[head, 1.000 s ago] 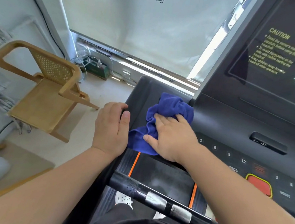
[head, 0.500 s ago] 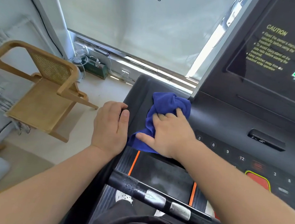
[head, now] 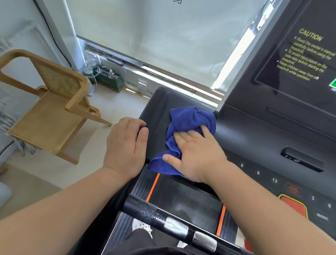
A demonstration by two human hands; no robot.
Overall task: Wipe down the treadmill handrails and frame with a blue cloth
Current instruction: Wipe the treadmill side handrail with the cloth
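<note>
A crumpled blue cloth [head: 190, 121] lies on the black left shelf of the treadmill console [head: 161, 103]. My right hand [head: 195, 151] presses flat on the cloth, fingers straight and spread toward the far right. My left hand [head: 126, 143] rests on the shelf's left edge, its fingers curled down over the side and its thumb lying on top. A black handrail bar [head: 173, 222] with metal sensor plates crosses below my arms, dotted with water drops.
The console screen [head: 317, 60] and button panel [head: 282, 182] rise at the right. A wooden chair [head: 48, 105] stands on the floor to the left. A window with a blind [head: 153, 31] is ahead. The treadmill belt [head: 186, 200] and my shoes show below.
My right hand has pushed the cloth farther forward along the shelf, toward the console corner. My left hand stays on the shelf edge.
</note>
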